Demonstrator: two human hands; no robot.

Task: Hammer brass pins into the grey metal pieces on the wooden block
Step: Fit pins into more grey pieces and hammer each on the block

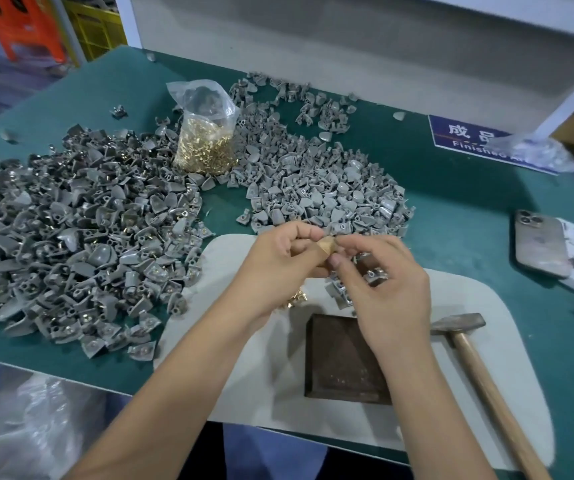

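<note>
Grey metal pieces [81, 244] heaped left & upper center. My left hand [278, 258] & right hand [379, 275] fingers curled, pinching smth small mid-frame, can't tell what. Dark square wooden block [341, 362] below; hammer [479, 368] lower right.

Factory assembly bench: green mat [451, 209], heaps of grey metal pieces [70, 237], bagged brass pins [205, 147], "Finished" area sign [465, 136], hammer [479, 368].
</note>
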